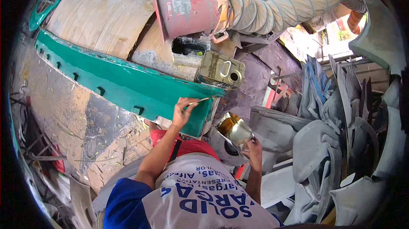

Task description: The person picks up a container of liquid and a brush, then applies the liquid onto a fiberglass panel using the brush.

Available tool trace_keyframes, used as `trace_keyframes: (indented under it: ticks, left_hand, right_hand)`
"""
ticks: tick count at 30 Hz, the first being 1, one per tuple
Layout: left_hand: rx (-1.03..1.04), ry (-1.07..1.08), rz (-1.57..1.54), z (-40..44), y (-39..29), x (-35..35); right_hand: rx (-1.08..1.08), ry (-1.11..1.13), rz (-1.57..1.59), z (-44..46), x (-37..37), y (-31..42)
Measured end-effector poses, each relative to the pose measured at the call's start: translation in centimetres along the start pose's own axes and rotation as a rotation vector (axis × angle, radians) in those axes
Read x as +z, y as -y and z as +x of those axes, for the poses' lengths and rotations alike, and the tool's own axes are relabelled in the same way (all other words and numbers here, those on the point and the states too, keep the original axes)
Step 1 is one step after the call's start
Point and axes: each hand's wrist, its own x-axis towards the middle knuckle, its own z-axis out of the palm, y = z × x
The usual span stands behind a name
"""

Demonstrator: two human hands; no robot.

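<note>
My left hand (182, 111) is closed round a thin wooden-handled brush (198, 101), whose tip reaches the right end of a long glossy green panel (140, 86). The fine detail of the tip is too small to make out. Lower and to the right, my right hand (253, 149) grips the rim of a cut-open metal can (235, 130). The can is tilted, and its inside looks amber. The green panel is curved, with several small green blocks along its near edge.
A rectangular metal tin (221, 70) stands behind the panel's right end. Beyond it lies a red blower (189, 13) with a wide ribbed hose (281, 11) running right. Grey moulded parts (315, 152) are piled at right. A stained board (102, 131) lies at left.
</note>
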Motion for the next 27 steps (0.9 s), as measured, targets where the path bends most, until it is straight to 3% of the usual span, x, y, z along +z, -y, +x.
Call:
trace_keyframes:
  ticks: [8, 10, 17, 24, 27]
  left_hand:
    - [0.14, 0.074, 0.107, 1.0, 0.8, -1.5]
    - [0.293, 0.307, 0.312, 1.3, 0.0, -2.5]
    - [0.637, 0.495, 0.682, 3.9, 1.6, 2.3]
    - [0.626, 0.656, 0.762, 4.8, -2.8, 2.7]
    - [0.663, 0.569, 0.734, 4.5, -5.1, 1.9]
  right_hand:
    - [-0.013, -0.021, -0.057, 0.0, 0.2, 0.5]
    - [-0.027, -0.013, -0.029, 0.0, 0.0, 0.2]
    - [-0.009, -0.016, 0.081, -0.3, 0.4, -1.3]
    - [-0.01, -0.103, 0.218, -0.1, 0.6, -3.8]
    - [0.052, -0.041, 0.167, 0.4, 0.0, -4.9]
